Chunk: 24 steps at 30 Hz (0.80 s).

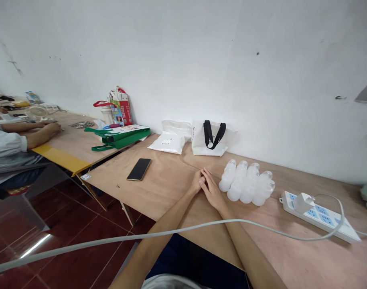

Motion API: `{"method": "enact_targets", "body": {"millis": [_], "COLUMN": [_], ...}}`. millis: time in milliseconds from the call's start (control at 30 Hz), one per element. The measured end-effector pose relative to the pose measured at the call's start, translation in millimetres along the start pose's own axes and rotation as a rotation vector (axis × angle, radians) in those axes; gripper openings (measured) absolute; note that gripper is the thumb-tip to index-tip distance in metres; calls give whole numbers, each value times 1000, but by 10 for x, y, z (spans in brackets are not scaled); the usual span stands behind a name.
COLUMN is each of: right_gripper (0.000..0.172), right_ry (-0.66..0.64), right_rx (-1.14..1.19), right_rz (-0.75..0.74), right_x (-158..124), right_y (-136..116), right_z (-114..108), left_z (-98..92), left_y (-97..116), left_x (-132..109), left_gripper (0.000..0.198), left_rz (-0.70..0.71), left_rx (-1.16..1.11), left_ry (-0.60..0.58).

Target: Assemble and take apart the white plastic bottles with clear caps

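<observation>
My left hand (197, 182) and my right hand (211, 191) rest together on the plywood table (159, 192), their fingers overlapping and holding nothing. Just to the right of my right hand lie several clear plastic bottles (246, 182), side by side and nearly touching it. A black smartphone (138, 169) lies face up to the left of my hands. Behind them, against the wall, stands a white bag with black handles (209, 138).
A white power strip (318, 216) with a plugged-in charger lies at right, and a grey cable (171, 231) crosses above my forearms. White packets (168, 140) and a green bag (120, 136) sit along the wall. At left, a co-worker's arm (41, 134) rests on the adjoining table.
</observation>
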State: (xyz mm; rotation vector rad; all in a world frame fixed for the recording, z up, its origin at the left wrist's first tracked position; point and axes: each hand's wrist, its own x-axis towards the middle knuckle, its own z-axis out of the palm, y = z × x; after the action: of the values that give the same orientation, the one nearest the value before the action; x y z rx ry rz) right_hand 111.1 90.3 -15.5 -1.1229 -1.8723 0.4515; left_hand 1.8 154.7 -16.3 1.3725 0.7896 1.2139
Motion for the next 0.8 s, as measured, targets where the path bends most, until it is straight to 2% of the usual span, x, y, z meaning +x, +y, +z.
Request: {"method": "enact_targets", "body": {"millis": [133, 233, 533, 700, 800], "right_gripper": [56, 56, 66, 50, 42], "right_ry": [-9, -1, 206, 341, 413], "right_rx": [23, 70, 200, 137, 73], "right_rz": [-48, -20, 104, 2, -118], "right_x": [7, 10, -11, -41, -53], "right_y": [-34, -34, -85, -219, -263], "right_z": [-10, 9, 32, -11, -31], "left_z": [18, 25, 80, 82, 99], "left_y": [6, 28, 25, 46, 73], "left_x": [5, -11, 19, -4, -33], "left_gripper": [14, 13, 24, 18, 26], "left_rz": [-29, -59, -42, -23, 28], "left_rx": [-117, -212, -313, -300, -294], "left_ry": [45, 46, 102, 34, -47]}}
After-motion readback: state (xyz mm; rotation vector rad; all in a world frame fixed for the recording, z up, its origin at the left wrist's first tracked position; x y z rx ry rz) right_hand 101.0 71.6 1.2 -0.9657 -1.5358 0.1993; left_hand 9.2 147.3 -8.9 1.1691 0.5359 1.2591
